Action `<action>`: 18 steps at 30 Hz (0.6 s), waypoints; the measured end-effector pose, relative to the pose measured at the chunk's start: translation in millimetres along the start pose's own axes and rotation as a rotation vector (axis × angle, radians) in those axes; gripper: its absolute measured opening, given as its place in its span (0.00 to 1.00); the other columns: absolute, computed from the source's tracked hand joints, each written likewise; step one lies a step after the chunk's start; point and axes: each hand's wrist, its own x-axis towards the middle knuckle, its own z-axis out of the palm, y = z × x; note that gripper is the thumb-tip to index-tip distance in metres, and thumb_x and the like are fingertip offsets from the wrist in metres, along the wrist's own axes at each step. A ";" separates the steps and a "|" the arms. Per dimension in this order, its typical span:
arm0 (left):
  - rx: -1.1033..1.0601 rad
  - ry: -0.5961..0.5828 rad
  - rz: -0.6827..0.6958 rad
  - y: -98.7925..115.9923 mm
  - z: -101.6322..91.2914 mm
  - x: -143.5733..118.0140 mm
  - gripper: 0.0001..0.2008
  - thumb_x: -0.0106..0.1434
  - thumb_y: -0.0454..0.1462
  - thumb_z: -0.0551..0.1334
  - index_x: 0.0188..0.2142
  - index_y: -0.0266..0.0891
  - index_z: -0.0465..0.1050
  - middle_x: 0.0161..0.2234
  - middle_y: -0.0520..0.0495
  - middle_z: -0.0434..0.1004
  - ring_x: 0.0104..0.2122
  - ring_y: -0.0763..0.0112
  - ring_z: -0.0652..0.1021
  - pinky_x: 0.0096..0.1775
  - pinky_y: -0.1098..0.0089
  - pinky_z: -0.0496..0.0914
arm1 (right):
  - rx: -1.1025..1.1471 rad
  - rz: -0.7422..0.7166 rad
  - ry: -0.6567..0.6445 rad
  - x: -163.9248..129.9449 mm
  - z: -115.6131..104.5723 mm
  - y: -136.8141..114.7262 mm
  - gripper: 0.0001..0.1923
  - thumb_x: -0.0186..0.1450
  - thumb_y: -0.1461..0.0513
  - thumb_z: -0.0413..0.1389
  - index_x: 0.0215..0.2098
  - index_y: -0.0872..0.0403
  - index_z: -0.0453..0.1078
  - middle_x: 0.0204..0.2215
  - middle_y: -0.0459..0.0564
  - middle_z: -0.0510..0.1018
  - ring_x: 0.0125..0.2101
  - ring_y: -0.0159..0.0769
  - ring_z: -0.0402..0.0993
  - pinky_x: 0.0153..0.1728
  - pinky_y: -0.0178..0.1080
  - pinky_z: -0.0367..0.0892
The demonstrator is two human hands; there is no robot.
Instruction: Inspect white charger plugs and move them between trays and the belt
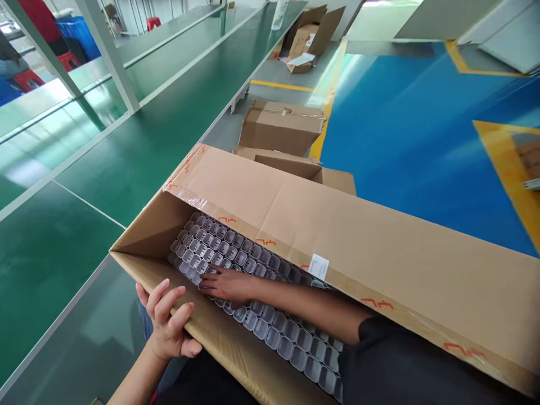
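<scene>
A long open cardboard box [295, 208] lies in front of me, its side flap folded out to the right. Inside stand packed rows of small clear rounded plastic cases [261, 326], some showing dark slots. My right hand [228, 286] reaches into the box with fingers stretched over the cases, touching their tops; the fingertips are partly hidden, and I see nothing lifted in it. At the near wall of the box, my left hand [171, 320] rests against the edge, its fingers curved and apart, holding nothing.
A green work table [147, 140] runs along the left with metal posts. More cardboard boxes [282, 126] stand on the floor beyond, beside a blue floor [400, 124] with yellow lines. Red stools [29, 80] and partly visible people are at the far left.
</scene>
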 end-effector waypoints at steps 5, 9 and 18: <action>-0.004 0.029 0.002 1.3 3.9 2.6 0.25 0.70 0.58 0.43 0.36 0.46 0.68 0.41 0.45 0.71 0.57 0.56 0.67 0.68 0.43 0.43 | -0.035 0.049 0.072 -7.1 42.3 -5.3 0.32 0.63 0.67 0.59 0.64 0.64 0.61 0.59 0.68 0.70 0.63 0.50 0.63 0.63 0.57 0.56; -0.004 0.020 0.017 2.5 2.8 5.5 0.24 0.71 0.56 0.43 0.36 0.45 0.68 0.42 0.44 0.70 0.57 0.56 0.67 0.67 0.44 0.44 | -0.096 0.062 0.160 -2.5 61.4 -4.2 0.27 0.71 0.68 0.47 0.67 0.65 0.56 0.57 0.68 0.73 0.62 0.46 0.65 0.63 0.56 0.56; 0.009 -0.021 0.018 0.7 -1.9 3.6 0.23 0.70 0.56 0.44 0.41 0.46 0.69 0.43 0.44 0.71 0.56 0.53 0.68 0.65 0.39 0.45 | 0.045 0.030 -0.028 -6.7 -25.0 -19.6 0.50 0.57 0.62 0.64 0.71 0.67 0.46 0.60 0.73 0.66 0.64 0.59 0.58 0.62 0.62 0.51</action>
